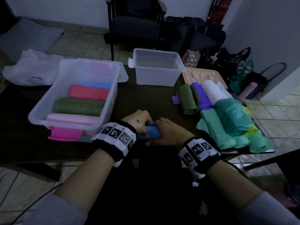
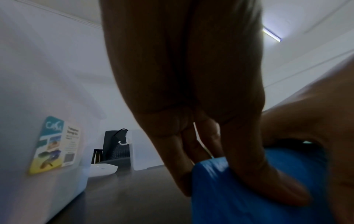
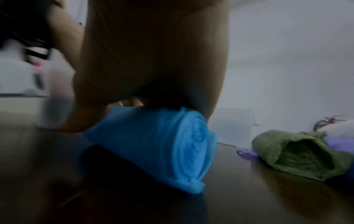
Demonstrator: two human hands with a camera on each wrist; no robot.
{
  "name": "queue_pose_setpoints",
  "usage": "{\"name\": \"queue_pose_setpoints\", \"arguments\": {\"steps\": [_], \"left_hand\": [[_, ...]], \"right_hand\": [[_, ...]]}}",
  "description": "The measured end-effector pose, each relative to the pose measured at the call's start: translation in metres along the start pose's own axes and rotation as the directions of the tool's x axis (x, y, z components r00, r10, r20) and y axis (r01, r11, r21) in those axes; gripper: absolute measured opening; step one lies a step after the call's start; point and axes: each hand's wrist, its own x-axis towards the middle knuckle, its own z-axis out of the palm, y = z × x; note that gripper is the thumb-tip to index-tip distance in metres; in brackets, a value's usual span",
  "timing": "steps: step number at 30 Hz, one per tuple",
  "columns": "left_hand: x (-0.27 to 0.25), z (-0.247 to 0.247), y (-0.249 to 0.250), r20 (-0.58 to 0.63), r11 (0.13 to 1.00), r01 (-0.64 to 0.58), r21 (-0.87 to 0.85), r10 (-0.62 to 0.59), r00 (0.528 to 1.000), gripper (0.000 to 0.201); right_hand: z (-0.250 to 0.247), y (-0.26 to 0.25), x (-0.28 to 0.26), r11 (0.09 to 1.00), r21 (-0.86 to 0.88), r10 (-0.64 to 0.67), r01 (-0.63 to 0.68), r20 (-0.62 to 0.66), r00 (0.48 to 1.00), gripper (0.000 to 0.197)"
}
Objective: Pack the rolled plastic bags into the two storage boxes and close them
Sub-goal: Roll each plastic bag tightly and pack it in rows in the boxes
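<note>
Head view showed both hands on a blue roll lying on the dark table, near its front edge and between the two boxes' side and the pile of rolls. The left hand grasped the roll's left end, fingers curled over it; the left wrist view showed its fingers pressed down over the blue plastic. The right hand covered the roll's right end, fingers wrapped over the top; in the right wrist view the spiral end of the roll faced the camera under the palm.

To the left stood the near box, open, holding a pink roll, a green roll, a red roll and a blue one side by side. A magenta clip showed at its front. The far box stood open further back, with nothing visible in it.

On the right lay the loose rolls: olive, purple, white and several teal ones, touching one another. A beige lid lay behind them. A white carrier bag sat behind the near box.
</note>
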Motion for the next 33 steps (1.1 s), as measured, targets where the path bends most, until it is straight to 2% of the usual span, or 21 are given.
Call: {"name": "queue_pose_setpoints", "arguments": {"steps": [6,8,10,13,15,17,18,20,22,25,27,28,30,31,32,33], "left_hand": [[-0.004,-0.001,0.002,0.026,0.999,0.027,-0.037,-0.026,0.999,0.049],[-0.012,-0.011,0.009,-0.073,0.994,0.031,-0.109,-0.039,0.997,0.046],[-0.024,-0.034,0.019,-0.257,0.987,0.023,-0.159,-0.064,0.964,0.045],[-0.049,-0.089,0.018,-0.542,0.969,-0.030,-0.247,-0.113,0.833,0.029],[-0.061,-0.123,-0.003,-0.659,0.957,0.033,-0.290,-0.225,0.717,0.022],[-0.068,-0.144,-0.033,-0.712,0.933,0.216,-0.289,-0.360,0.603,0.024],[-0.070,-0.149,-0.050,-0.711,0.906,0.312,-0.286,-0.419,0.565,0.026],[-0.072,-0.150,-0.080,-0.653,0.830,0.425,-0.363,-0.551,0.519,0.037],[-0.072,-0.144,-0.108,-0.564,0.773,0.509,-0.380,-0.629,0.534,0.050],[-0.070,-0.139,-0.130,-0.460,0.748,0.567,-0.344,-0.661,0.593,0.068],[-0.068,-0.137,-0.142,-0.441,0.721,0.590,-0.363,-0.691,0.573,0.066],[-0.056,-0.138,-0.166,-0.468,0.729,0.582,-0.361,-0.681,0.563,0.069],[-0.009,-0.146,-0.241,-0.525,0.751,0.566,-0.339,-0.650,0.549,0.096],[0.005,-0.147,-0.252,-0.521,0.747,0.542,-0.384,-0.660,0.541,0.104],[0.001,-0.146,-0.237,-0.492,0.748,0.510,-0.423,-0.663,0.564,0.100],[-0.022,-0.145,-0.209,-0.482,0.740,0.513,-0.434,-0.672,0.562,0.084]], "right_hand": [[0.012,0.001,-0.011,0.996,-0.079,-0.058,0.052,-0.069,0.996,0.059],[0.014,0.000,-0.011,0.995,-0.087,-0.061,0.055,-0.076,0.995,0.059],[0.013,-0.003,-0.011,0.994,-0.099,-0.054,0.045,-0.080,0.995,0.060],[0.008,-0.009,-0.012,0.996,-0.090,-0.025,0.021,-0.047,0.999,0.061],[0.005,-0.012,-0.013,0.996,-0.092,-0.021,0.017,-0.037,0.999,0.060],[0.004,-0.016,-0.013,0.996,-0.092,-0.019,0.016,-0.037,0.999,0.060],[0.004,-0.019,-0.013,0.996,-0.088,-0.015,0.013,-0.029,0.999,0.060],[0.003,-0.023,-0.012,0.997,-0.080,-0.006,0.005,-0.012,1.000,0.060],[0.002,-0.027,-0.009,0.998,-0.067,0.000,-0.001,-0.020,1.000,0.061],[-0.003,-0.033,-0.007,1.000,-0.012,0.008,-0.009,-0.061,0.998,0.061],[-0.009,-0.037,-0.005,0.999,0.038,0.011,-0.007,-0.117,0.993,0.058],[-0.013,-0.039,-0.004,0.998,0.063,0.011,-0.002,-0.154,0.988,0.057],[-0.022,-0.043,-0.002,0.995,0.104,0.016,0.008,-0.228,0.974,0.057],[-0.026,-0.045,-0.001,0.992,0.122,0.021,0.012,-0.265,0.964,0.057],[-0.029,-0.047,0.001,0.990,0.142,0.022,0.022,-0.306,0.952,0.056],[-0.033,-0.049,0.002,0.985,0.165,0.020,0.041,-0.351,0.936,0.054]]}}
